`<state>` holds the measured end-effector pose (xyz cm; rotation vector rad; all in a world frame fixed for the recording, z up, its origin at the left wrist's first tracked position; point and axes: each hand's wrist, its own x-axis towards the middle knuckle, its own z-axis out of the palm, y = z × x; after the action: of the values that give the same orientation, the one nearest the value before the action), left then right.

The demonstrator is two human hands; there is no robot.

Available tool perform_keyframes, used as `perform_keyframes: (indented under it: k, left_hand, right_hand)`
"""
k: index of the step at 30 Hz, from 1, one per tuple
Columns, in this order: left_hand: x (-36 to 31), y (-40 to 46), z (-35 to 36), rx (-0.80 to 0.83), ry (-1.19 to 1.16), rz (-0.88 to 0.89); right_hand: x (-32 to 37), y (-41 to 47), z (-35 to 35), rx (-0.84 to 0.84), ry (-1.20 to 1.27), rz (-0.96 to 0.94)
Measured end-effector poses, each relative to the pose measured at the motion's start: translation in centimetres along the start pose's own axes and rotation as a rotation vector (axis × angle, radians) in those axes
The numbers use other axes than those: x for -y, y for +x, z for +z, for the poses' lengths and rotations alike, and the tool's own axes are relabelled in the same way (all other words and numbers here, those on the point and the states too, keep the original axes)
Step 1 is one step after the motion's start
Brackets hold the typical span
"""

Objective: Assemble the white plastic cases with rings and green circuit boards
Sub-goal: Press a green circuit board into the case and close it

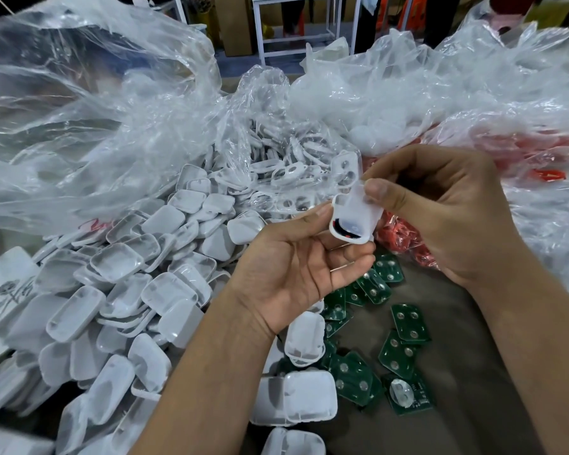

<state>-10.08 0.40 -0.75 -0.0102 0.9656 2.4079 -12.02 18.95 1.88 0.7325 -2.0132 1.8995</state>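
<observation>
Presently both hands meet at frame centre, slightly toward 1 o'clock, on one white case (353, 221). Left hand (296, 267) is palm-up, fingers curled, cradling the lower end of the case between fingertips and thumb. Right hand (440, 208) comes in from 3 o'clock; its thumb (380, 192) and forefinger pinch the upper end of a translucent lid piece that sits tilted over the case. Inside the open lower end of the case, something red and black is visible; detail too small to tell.

Heap of loose white cases (128, 290) fills the 8 to 9 o'clock area, spilling from a clear bag (89, 126) that spans 10 to 11 o'clock. More cases lie at 6 o'clock, below the left forearm.

White rings (276, 159) sit in a second clear bag at 12 o'clock, just behind the held case.

Green boards (408, 323), each with round silver pads, are scattered on the brown tabletop (467, 356) at 5 o'clock, between the two forearms. One board (408, 395) at the lower edge of the scatter carries a clear dome piece.

Red parts (404, 244) in clear wrap lie at 3 o'clock, under and behind the right hand. Further bags of white parts (375, 126) at 1 o'clock.
</observation>
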Motion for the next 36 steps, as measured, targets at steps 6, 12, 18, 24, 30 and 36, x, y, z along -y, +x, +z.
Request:
perform_keyframes:
  k: [6, 12, 18, 24, 30, 36]
  left_hand:
    - [0.04, 0.02, -0.18, 0.017, -0.001, 0.003]
    - [0.04, 0.03, -0.21, 0.05, -0.001, 0.007]
    - [0.1, 0.06, -0.26, 0.046, 0.009, 0.016]
    - [0.01, 0.05, -0.3, 0.052, 0.023, 0.019]
    - [0.0, 0.09, -0.37, 0.055, 0.035, 0.024]
    - [0.04, 0.11, -0.38, 0.063, -0.001, 0.029]
  right_hand:
    - [-0.15, -0.11, -0.09, 0.004, -0.063, 0.004]
    - [0.05, -0.11, 0.24, 0.021, -0.081, 0.011]
    - [-0.06, -0.27, 0.24, 0.036, -0.174, -0.002]
    - [-0.19, -0.34, 0.43, 0.051, -0.282, -0.038]
    - [-0.37, -0.36, 0.56, 0.047, -0.349, -0.062]
    - [-0.58, -0.14, 0.19, 0.021, -0.435, -0.094]
